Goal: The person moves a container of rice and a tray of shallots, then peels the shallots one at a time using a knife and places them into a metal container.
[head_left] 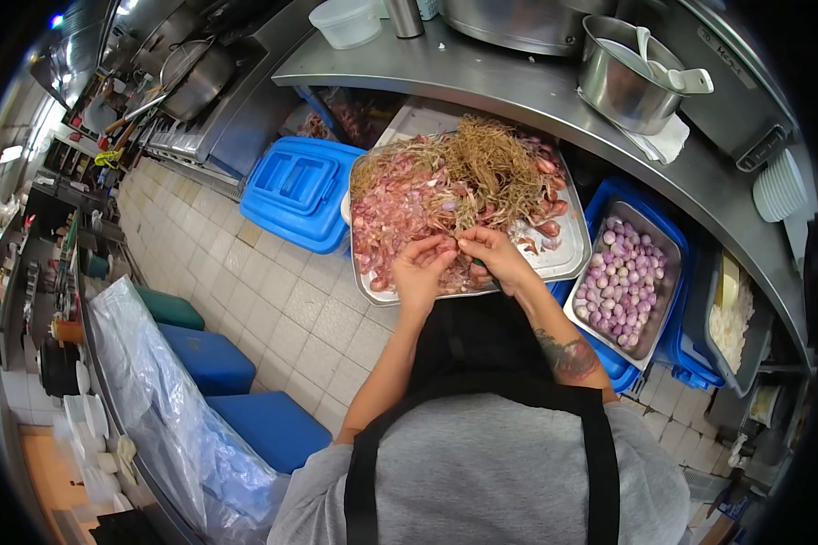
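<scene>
Left hand (416, 271): pinches what seems a shallot (448, 244), mostly hidden.
Right hand (500, 257): grips a dark handle (479, 262).
Shallot: between the hands, over the tray's (563, 258) near side.
Peeled shallots (627, 282): in a steel pan (669, 271) rightward, nearer the right hand.

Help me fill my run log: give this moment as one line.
left hand, right hand: close together over tray | grip: unclear | tray: skins, roots | pan: peeled shallots

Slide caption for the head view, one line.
Left hand and right hand close together over a tray of skins and roots; peeled shallots in a pan at right.
</scene>
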